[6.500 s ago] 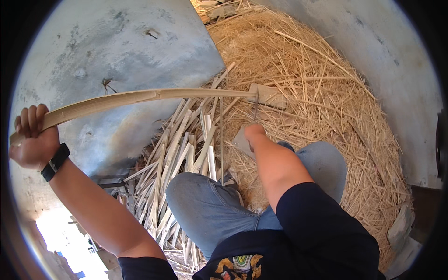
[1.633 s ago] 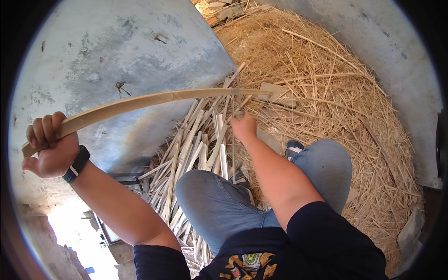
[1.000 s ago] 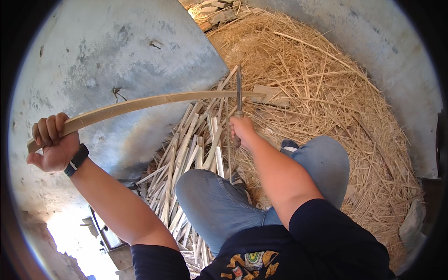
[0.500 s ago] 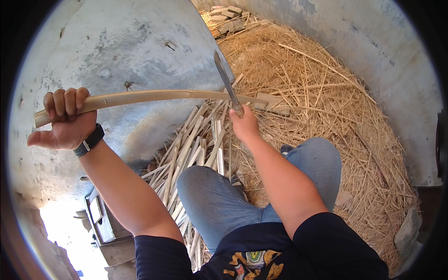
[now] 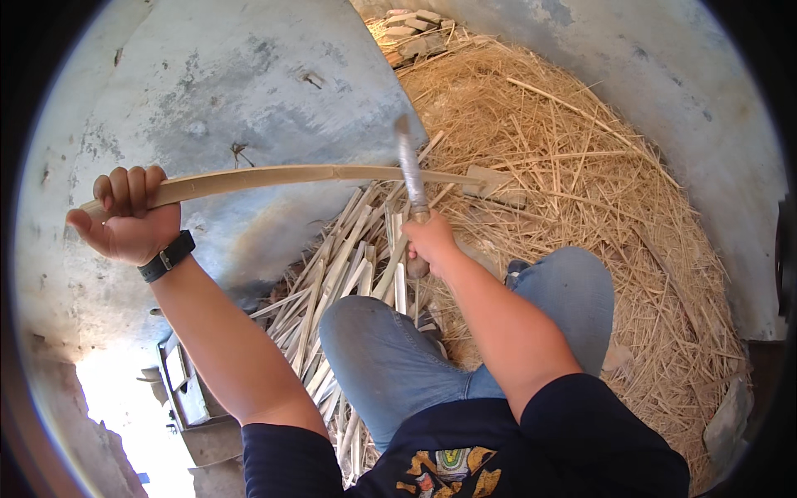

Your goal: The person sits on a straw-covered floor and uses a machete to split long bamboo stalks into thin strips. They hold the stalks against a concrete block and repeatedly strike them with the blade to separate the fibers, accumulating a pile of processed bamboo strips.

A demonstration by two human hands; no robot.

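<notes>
A long, slightly bowed bamboo strip (image 5: 274, 176) stretches from the left to the middle, its far end by a flat block (image 5: 498, 186) on the straw. My left hand (image 5: 133, 212) is closed round the strip's left end, with a dark watch strap on the wrist. In my right hand (image 5: 430, 241) is the wooden handle of a long-bladed knife (image 5: 409, 162). The blade, smeared by motion, points away from me and crosses the strip near its right end. Whether blade and strip touch, I cannot tell.
Split bamboo strips (image 5: 332, 274) lie piled left of my bent knees (image 5: 390, 349). Straw and shavings (image 5: 581, 183) cover the floor to the right. Grey walls (image 5: 249, 75) rise left and right. Stacked bricks (image 5: 411, 33) stand at the back, and a bright opening is at lower left.
The knife has turned more upright and its handle now shows below my right fist. My left hand and the strip have shifted slightly right in the picture, as has the whole scene.
</notes>
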